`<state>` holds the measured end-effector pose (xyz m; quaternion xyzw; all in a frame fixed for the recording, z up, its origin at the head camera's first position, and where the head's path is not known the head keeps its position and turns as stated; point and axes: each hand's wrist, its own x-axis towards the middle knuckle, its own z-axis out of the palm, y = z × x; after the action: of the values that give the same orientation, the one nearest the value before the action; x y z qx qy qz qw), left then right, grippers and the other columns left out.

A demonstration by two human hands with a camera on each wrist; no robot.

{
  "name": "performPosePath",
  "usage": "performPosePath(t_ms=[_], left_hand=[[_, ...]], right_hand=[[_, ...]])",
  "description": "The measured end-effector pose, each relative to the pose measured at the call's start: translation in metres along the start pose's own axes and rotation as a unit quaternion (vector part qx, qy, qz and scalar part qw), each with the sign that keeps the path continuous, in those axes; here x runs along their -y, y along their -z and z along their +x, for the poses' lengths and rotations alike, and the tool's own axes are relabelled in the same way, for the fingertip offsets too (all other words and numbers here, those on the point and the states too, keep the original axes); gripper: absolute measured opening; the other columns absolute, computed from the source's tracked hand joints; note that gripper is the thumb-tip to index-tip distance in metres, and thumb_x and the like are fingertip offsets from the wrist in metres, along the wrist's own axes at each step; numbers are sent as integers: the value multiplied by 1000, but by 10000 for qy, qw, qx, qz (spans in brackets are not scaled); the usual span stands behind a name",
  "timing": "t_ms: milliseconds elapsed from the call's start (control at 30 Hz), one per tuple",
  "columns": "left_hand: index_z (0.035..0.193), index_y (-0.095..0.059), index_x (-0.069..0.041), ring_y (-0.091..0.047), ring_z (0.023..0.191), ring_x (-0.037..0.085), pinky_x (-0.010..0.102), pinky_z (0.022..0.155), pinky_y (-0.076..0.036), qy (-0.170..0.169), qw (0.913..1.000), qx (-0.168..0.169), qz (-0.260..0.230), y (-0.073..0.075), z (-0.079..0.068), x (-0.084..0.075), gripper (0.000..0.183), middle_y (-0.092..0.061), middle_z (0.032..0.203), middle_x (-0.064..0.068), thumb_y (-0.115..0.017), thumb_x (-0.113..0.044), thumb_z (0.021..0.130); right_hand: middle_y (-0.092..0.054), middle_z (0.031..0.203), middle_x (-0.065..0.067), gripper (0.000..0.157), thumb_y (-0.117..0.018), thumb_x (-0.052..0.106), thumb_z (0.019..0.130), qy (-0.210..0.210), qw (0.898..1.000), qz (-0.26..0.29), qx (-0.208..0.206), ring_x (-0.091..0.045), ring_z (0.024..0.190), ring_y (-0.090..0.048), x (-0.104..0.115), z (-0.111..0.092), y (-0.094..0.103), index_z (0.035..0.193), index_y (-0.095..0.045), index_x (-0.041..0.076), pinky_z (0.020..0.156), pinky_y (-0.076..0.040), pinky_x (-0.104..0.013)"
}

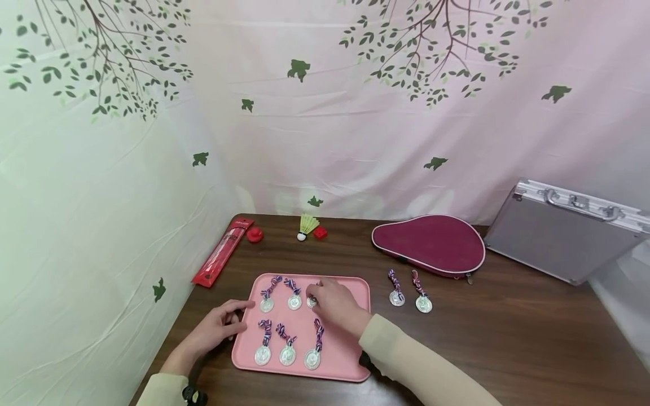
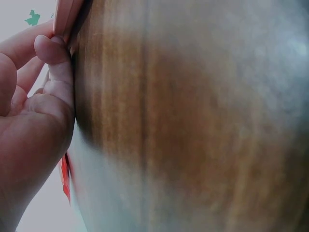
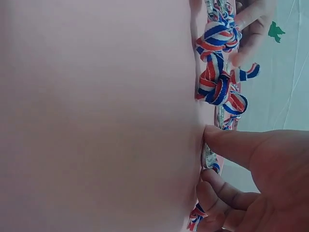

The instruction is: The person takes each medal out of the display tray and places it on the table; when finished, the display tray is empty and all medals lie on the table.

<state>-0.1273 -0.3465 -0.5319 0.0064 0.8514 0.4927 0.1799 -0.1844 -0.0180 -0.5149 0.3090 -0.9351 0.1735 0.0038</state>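
A pink tray (image 1: 341,356) lies on the dark wooden table (image 1: 508,338) and carries several silver medals with red, white and blue ribbons in two rows. My right hand (image 1: 332,304) reaches over the back row and pinches the third medal (image 1: 311,301) there. The right wrist view shows the thumb and curled fingers (image 3: 227,193) closing on that medal (image 3: 209,158) against the tray (image 3: 96,116). My left hand (image 1: 228,324) sits at the tray's left edge. In the left wrist view its thumb (image 2: 50,53) and forefinger meet on the tray rim (image 2: 65,14).
Two more medals (image 1: 396,297) (image 1: 424,303) lie on the table right of the tray. Behind them are a maroon paddle case (image 1: 429,243) and a silver metal case (image 1: 563,228). A red tube (image 1: 223,251), red cap (image 1: 254,234) and shuttlecock (image 1: 306,225) lie at the back left.
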Motion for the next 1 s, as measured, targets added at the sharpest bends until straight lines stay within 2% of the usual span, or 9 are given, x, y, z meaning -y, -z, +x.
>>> performPosePath(t_ms=[133, 233, 367, 500, 633, 800, 867, 1000], left_hand=[[131, -57, -22, -52, 67, 21, 27, 56, -45, -15, 10000, -16, 16, -1, -1, -2, 47, -50, 104, 12, -70, -18, 86], [131, -56, -19, -51, 66, 21, 26, 55, -44, -27, 10000, -21, 37, -2, -4, -10, 46, -50, 103, 14, -69, -14, 87], [131, -56, -15, -51, 66, 21, 26, 56, -44, -56, 10000, 7, -8, -3, -10, -25, 45, -49, 102, 16, -68, -12, 87], [131, -56, -14, -51, 65, 21, 26, 55, -44, -99, 9999, 19, -34, -3, -13, -30, 45, -49, 103, 15, -68, -13, 87], [131, -56, -14, -51, 65, 20, 26, 55, -44, -70, 10000, 17, -34, -3, -13, -28, 45, -50, 105, 16, -69, -12, 87], [132, -56, -15, -52, 67, 21, 27, 56, -45, 12, 10000, 14, -18, -4, -10, -21, 47, -50, 108, 15, -69, -12, 87], [132, -56, -18, -52, 68, 21, 28, 56, -45, 40, 10000, 10, -2, -3, -7, -15, 47, -50, 108, 14, -70, -15, 87], [131, -56, -23, -54, 70, 23, 28, 57, -46, 63, 10000, 27, 21, -3, -2, -2, 49, -51, 110, 11, -72, -21, 85]], right_hand=[[-57, 94, -2, 31, -79, 23, 78, -84, 10000, 46, 23, -14, 84, -54, 1, -1, -1, 106, -66, 20, 74, -49, -30], [-58, 96, -2, 31, -79, 23, 78, -142, 9996, 246, 91, -14, 86, -55, 0, -1, -1, 106, -66, 18, 78, -49, -30], [-60, 98, -1, 30, -78, 17, 79, -167, 9948, 980, 206, -10, 86, -55, -5, 0, -2, 107, -69, 15, 80, -49, -28], [-63, 94, 0, 29, -78, 10, 78, -35, 9834, 1794, 277, -10, 81, -55, -13, 1, -3, 106, -70, 13, 72, -48, -23], [-64, 88, 0, 29, -77, 7, 78, 120, 9735, 2258, 333, -12, 75, -56, -20, 1, -4, 106, -71, 12, 64, -46, -20], [-64, 85, -2, 29, -76, 7, 79, 204, 9627, 2669, 391, -13, 74, -56, -26, -2, -3, 107, -71, 11, 64, -46, -20], [-63, 83, -4, 29, -76, 8, 80, 270, 9569, 2866, 379, -14, 73, -55, -28, -5, 0, 108, -70, 11, 64, -46, -20], [-61, 83, -5, 32, -77, 8, 79, 525, 9521, 2999, 282, -14, 71, -55, -32, -16, 9, 110, -70, 11, 63, -47, -20]])
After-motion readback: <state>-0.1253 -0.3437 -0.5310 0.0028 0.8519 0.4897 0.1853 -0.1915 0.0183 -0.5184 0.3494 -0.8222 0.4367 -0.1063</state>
